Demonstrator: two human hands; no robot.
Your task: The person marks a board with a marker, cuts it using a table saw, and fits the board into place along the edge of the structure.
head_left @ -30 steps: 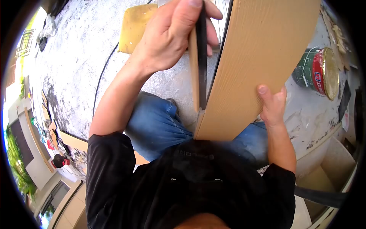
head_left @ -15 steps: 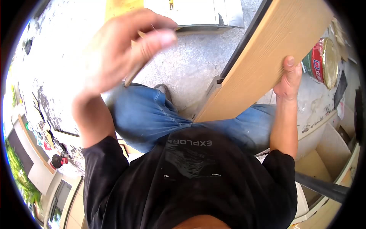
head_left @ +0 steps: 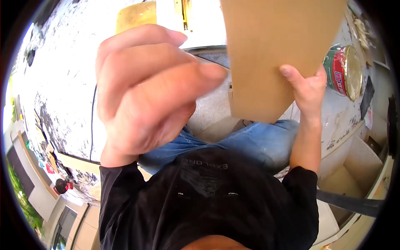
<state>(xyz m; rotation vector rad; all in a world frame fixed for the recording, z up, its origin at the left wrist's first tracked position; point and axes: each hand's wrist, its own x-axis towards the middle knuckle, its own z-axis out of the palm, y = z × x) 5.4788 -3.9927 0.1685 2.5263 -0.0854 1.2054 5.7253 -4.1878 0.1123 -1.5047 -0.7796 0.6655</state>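
My right hand (head_left: 310, 89) grips the edge of a light brown board (head_left: 266, 71), its thumb flat on the broad face and its other fingers hidden behind. The board stands up in front of my right thigh, and its top runs out of view. My left hand (head_left: 146, 91) is raised close to the camera, left of the board, with its fingers curled in. Whatever it may hold is hidden. Below both hands are my legs in blue jeans (head_left: 258, 139).
A green and red paint can (head_left: 341, 73) lies to the right of the board. Ahead is a white surface with yellow parts (head_left: 183, 14) and a yellow panel (head_left: 135, 18). An open box-like compartment (head_left: 346, 175) is at lower right, crossed by a dark bar (head_left: 350, 202).
The board has turned from a slant with its grained face and dark edge showing to a more upright, plain face. My left hand has come nearer the camera and its fingers have curled.
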